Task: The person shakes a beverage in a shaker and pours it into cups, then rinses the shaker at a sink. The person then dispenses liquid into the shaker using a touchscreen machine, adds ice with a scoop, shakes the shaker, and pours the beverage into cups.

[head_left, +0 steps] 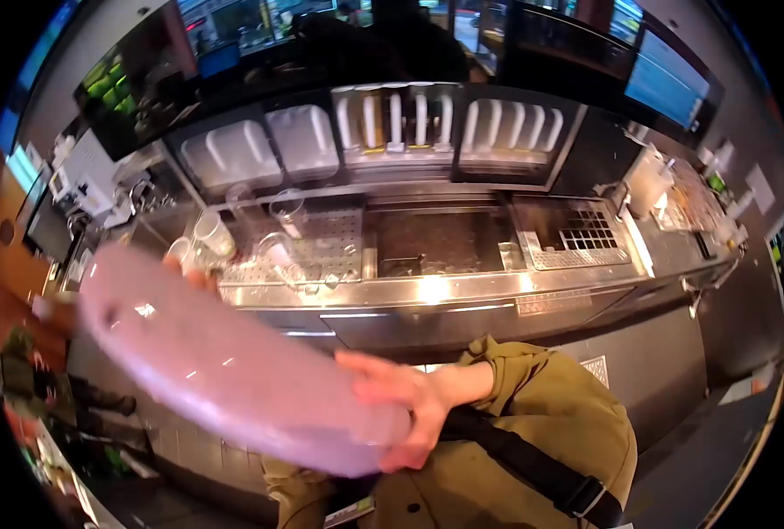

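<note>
A large, long, glossy lilac-pink object (224,370) fills the left and middle of the head view, tilted with its far end up to the left. It looks smooth and a little see-through, with bright glints; I cannot tell its exact kind. My right hand (405,406) is closed on its near right end, thumb and fingers around the edge. Of my left hand (196,273) only some fingers show, behind the object's upper edge near the far end; the rest is hidden. Beyond it, a white cup (214,234) and clear cups (288,212) stand on a perforated drain tray (335,234).
A steel counter (462,289) runs across, with a sunken basin (436,238) and a grated section (586,234). Behind are containers with white handles (395,123). A white pitcher (649,181) stands at right. Someone in olive clothing (22,370) is at far left.
</note>
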Demonstrator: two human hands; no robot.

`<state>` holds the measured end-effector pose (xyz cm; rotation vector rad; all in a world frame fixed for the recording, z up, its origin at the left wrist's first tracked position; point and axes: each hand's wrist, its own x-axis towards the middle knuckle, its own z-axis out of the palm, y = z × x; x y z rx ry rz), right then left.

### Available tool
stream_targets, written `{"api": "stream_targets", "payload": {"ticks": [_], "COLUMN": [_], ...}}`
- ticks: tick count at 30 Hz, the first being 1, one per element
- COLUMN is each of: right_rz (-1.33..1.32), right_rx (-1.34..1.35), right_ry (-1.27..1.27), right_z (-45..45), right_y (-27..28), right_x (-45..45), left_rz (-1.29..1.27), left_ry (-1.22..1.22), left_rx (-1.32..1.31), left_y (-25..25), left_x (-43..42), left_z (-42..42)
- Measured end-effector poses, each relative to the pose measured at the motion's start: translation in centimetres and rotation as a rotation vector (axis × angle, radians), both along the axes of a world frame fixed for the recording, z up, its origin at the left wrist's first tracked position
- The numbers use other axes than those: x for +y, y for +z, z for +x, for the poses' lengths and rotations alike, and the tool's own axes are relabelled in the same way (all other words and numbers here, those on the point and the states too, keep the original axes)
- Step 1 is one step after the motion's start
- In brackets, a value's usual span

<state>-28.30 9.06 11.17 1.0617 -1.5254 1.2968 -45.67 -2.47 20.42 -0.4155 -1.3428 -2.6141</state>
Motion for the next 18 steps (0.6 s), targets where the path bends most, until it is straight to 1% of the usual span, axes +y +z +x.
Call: {"api": "stream_targets", "payload": {"ticks": [1,2,3,4,6,9,11,12,13,14,16,17,18], "right_rz": [-0.147,-0.207,-0.274,-0.212,-0.032,0.008,-0.153,-0.152,-0.153,-0.125,-0.089,-0.073,-0.083], "right_rx": [-0.139,-0.270,-0.397,-0.336,-0.103,-0.276,-0.593,-0.598,-0.587,-0.528,-0.423,-0.370,-0.564], "right_ry": [0.028,0.061,0.095,0.083,0.042,0.180,0.258,0.242,0.231,0.219,0.189,0.173,0.232], "right_z": [-0.7,-0.3,0.2,1.0,-0.9,-1.7,-0.8,0.4,0.9,-0.5,-1.5,-1.9,-0.7], "right_y": [0.6,0.3,0.1,-0.5,0.0,-0.6,-0.9,-1.8,-2.5,-2.5,-2.5,-2.5,-3.4], "right_x": [-0.1,-0.6,-1.1,-1.8,-0.7,-0.9,-1.9,-2.6,-3.3,-2.8,-2.4,-2.3,-2.6], "left_rz": [-0.063,-0.189,-0.033,-0.021,0.040,0.033,-0.074,-0.113,-0.100,-0.087,0.189,0.181,0.173], "left_ry": [0.076,0.185,0.091,0.034,-0.024,-0.034,0.051,0.078,0.109,0.139,-0.196,-0.256,-0.318], "left_rx": [-0.109,-0.353,0.004,0.077,0.122,0.117,0.032,0.003,0.025,0.046,0.104,0.174,0.242], "left_y": [0.4,3.2,-0.4,-2.1,-1.2,-2.0,-2.4,-2.8,-2.8,-2.8,-3.6,-4.7,-5.9], "left_x": [0.4,1.5,0.9,0.0,-1.3,-3.0,-2.8,-2.7,-2.6,-2.5,-5.2,-6.3,-7.4], "left_z": [0.4,0.7,0.4,-0.9,-0.6,-0.9,-0.8,-0.4,0.5,1.3,0.5,-0.9,-2.2]}}
